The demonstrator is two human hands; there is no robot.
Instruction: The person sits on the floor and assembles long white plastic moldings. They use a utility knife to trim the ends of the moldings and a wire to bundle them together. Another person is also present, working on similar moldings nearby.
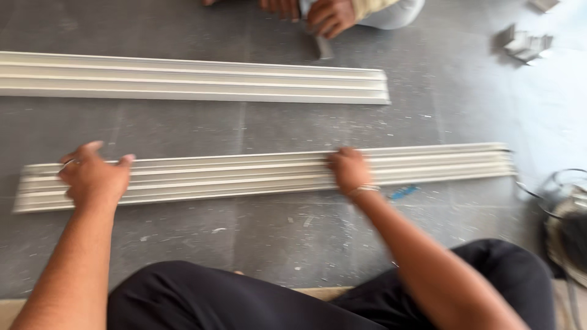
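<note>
1. The near ribbed profile (263, 174), a long pale strip, lies flat on the grey floor (477, 98), stretched across in front of the person's knees.
2. The left hand (93, 177) rests on that profile close to its left end. The grip is loose, with fingers spread over the ribs, pressing rather than clasping.
3. The right hand (350, 171) sits on the same profile past its middle, toward the right end. Fingers curl over the upper edge, but blur hides whether they close around it.
4. A second profile (195, 78) of the same kind lies beyond the near one, parallel and well apart, untouched.
5. Beyond the second profile, another person's hands (318, 15) work at a small dark object (323, 46).
6. Judging progress: both strips lie laid out with chips scattered about; the near one is only being steadied or shifted, with nothing joined to it yet.
</note>
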